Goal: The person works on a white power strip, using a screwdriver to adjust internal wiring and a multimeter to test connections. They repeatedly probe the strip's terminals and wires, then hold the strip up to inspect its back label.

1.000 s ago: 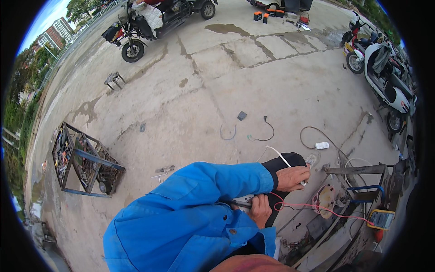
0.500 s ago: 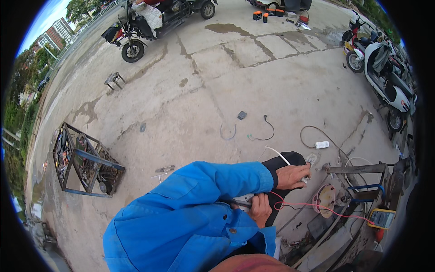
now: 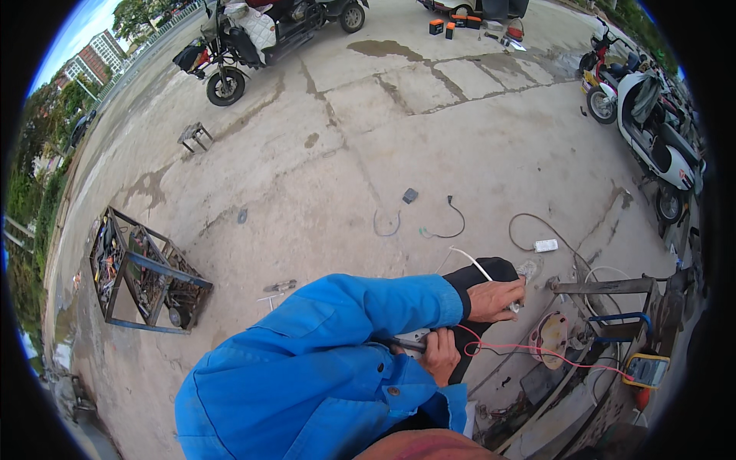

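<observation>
cracked grey concrete yard (image 3: 330,153) spreads out under the person, stained dark in patches. taking the blue metal-frame tool crate (image 3: 142,276) as the landmark: it stands on the concrete at the person's left, packed with tools. well beyond it, up the yard, a small metal stool (image 3: 195,136) sits alone, and farther still a black motorbike (image 3: 253,38) is parked. far across from the crate, at the yard's other edge, a white scooter (image 3: 652,130) leans beside a red one.

between the crate and the scooter, loose bits of grey and black wire (image 3: 445,222) lie on the ground, with a small white block on a cord (image 3: 546,245) near them.

both arms wear a blue jacket sleeve (image 3: 337,330). the left hand (image 3: 494,299) is curled, fingers pinching a slim white probe (image 3: 481,270) against a black object, on the side away from the crate. the right hand (image 3: 441,354) is closed round a dark-handled tool (image 3: 406,341) just below it. a thin red lead (image 3: 537,349) runs from the hands to a yellow handheld meter (image 3: 645,369), which rests on cluttered metal framework farthest from the crate.
</observation>
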`<state>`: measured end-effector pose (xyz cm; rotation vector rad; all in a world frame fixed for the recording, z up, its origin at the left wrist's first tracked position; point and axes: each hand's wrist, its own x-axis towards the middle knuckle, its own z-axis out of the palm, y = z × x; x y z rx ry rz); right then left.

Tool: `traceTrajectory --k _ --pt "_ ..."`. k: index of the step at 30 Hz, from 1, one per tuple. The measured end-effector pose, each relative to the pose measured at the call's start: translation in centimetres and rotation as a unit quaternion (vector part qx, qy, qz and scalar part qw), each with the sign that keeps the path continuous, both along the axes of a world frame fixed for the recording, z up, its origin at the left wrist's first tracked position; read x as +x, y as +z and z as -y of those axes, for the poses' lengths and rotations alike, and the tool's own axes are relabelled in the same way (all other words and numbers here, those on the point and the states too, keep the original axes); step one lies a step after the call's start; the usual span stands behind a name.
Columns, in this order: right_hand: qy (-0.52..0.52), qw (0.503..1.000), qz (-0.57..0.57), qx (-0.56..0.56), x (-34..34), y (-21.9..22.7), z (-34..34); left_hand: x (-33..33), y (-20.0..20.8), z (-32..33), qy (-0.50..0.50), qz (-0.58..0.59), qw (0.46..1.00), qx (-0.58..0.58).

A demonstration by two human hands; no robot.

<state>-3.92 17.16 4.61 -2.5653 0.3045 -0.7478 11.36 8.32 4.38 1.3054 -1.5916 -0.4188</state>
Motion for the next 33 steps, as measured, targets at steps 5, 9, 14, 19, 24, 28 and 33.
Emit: traceTrajectory --k 5,9,14,19,24,28,33 --pt "0.000 1.000 -0.005 -0.007 -0.04 0.10 0.03 0.12 -0.22 0.17 -0.020 0.008 1.000 0.001" --pt "0.004 1.000 -0.007 0.006 -0.05 0.11 0.08 0.18 -0.25 0.18 -0.013 0.000 1.000 -0.013" --pt "0.003 1.000 0.005 -0.008 0.09 -0.09 0.22 0.05 -0.14 0.17 -0.007 0.006 1.000 -0.001" --pt "0.000 1.000 0.001 -0.010 0.10 -0.04 0.22 0.05 -0.18 0.16 -0.008 0.003 1.000 0.006" --pt "0.001 1.000 0.006 -0.005 0.19 0.10 0.21 -0.02 -0.31 0.22 0.008 0.013 1.000 -0.015" --pt "-0.003 1.000 0.009 -0.004 0.25 0.13 0.04 0.04 -0.36 0.24 0.002 0.024 1.000 -0.020" --pt "0.003 1.000 0.001 -0.004 0.20 0.14 0.19 0.13 -0.44 0.32 -0.003 0.022 0.999 -0.033"
